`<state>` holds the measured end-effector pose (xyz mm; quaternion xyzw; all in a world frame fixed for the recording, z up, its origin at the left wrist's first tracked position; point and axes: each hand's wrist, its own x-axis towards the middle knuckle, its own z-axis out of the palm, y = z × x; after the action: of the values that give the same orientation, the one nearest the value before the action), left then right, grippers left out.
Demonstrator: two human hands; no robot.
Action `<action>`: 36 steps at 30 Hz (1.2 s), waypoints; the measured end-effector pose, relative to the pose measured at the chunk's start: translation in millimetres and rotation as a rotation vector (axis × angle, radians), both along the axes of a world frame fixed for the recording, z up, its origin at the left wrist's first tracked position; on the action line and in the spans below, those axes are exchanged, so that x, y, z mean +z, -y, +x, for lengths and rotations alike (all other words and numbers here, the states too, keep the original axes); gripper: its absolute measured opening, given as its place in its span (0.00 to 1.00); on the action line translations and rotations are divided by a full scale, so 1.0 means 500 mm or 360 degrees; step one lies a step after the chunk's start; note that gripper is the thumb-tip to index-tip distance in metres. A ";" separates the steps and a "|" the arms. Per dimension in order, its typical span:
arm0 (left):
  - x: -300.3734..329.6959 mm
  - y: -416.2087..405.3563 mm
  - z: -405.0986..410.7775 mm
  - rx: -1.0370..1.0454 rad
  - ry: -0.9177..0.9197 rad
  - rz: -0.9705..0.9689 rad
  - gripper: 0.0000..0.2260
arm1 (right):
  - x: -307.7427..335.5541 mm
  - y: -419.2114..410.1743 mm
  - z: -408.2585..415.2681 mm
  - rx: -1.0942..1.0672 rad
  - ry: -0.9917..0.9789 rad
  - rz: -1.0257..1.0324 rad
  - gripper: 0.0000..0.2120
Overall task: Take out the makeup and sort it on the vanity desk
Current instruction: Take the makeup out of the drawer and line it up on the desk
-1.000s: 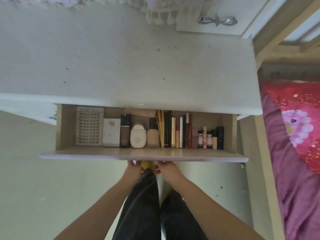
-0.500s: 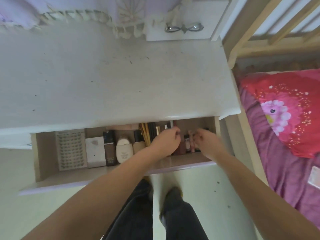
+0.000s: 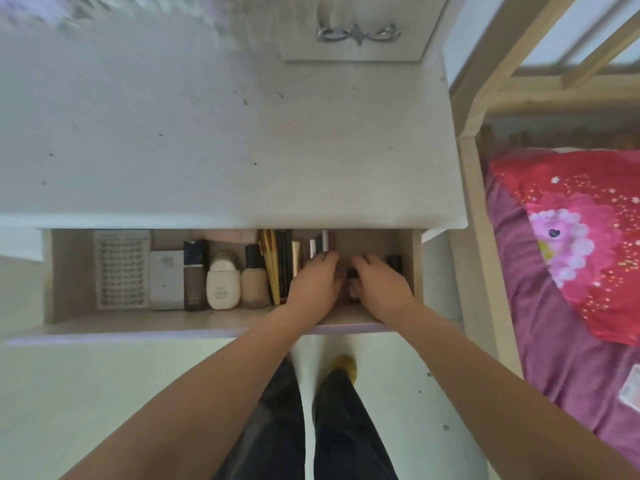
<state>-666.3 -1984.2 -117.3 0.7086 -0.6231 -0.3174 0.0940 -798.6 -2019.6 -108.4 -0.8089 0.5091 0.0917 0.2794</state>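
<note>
Nothing here can be read from where I stand. The white squeeze bottle (image 3: 223, 285) in the drawer (image 3: 173, 327) bears a faint line of print, too small and blurred to make out, and the white box (image 3: 167, 279) shows only a grey smudge

The open pale wooden drawer (image 3: 221, 322) under the white worktop (image 3: 221, 140) holds the makeup in one row. From the drawer's left wall: a white perforated rectangular tray (image 3: 122, 269), just beside it a white square box (image 3: 167, 279), then a dark-capped brown foundation bottle (image 3: 195, 275), a cream squat bottle (image 3: 222, 285) and a black-capped beige foundation bottle (image 3: 254, 277), all lying flat. Next comes a bundle of gold and black pencils (image 3: 277, 265), then slim tubes (image 3: 320, 243) partly hidden. A small dark-capped vial (image 3: 352, 284) shows toward the drawer's right side, and a black tube (image 3: 394, 263) lies near the drawer's right wall.
</note>
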 end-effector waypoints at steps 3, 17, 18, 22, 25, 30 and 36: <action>0.013 -0.002 -0.001 0.0132 -0.0243 0.0085 0.09 | 0.016 0.003 -0.004 0.0025 0.0149 0.0089 0.07; 0.261 0.222 0.176 0.0460 -0.0802 -0.0244 0.03 | 0.242 0.270 0.063 -0.0331 0.0935 0.0046 0.04; 0.261 0.257 0.181 0.0484 -0.0851 -0.0229 0.03 | 0.239 0.300 0.075 -0.0373 0.0915 0.0049 0.05; 0.244 0.360 0.189 0.0469 -0.0884 -0.0112 0.05 | 0.214 0.391 0.123 -0.0414 0.0784 0.0040 0.06; 0.225 0.397 0.188 0.0483 -0.0817 -0.0086 0.06 | 0.195 0.419 0.144 -0.0391 0.0725 -0.0080 0.05; 0.193 0.409 0.178 0.0446 -0.0533 -0.0173 0.04 | 0.172 0.427 0.155 -0.0404 0.0669 -0.0246 0.05; 0.178 0.393 0.169 0.0534 -0.0579 -0.0306 0.08 | 0.170 0.414 0.146 -0.0423 0.0735 -0.0241 0.07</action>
<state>-581.9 -2180.5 -28.3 0.7212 -0.4970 -0.3588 0.3227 -725.8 -2226.6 -23.4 -0.7530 0.5391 -0.1709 0.3364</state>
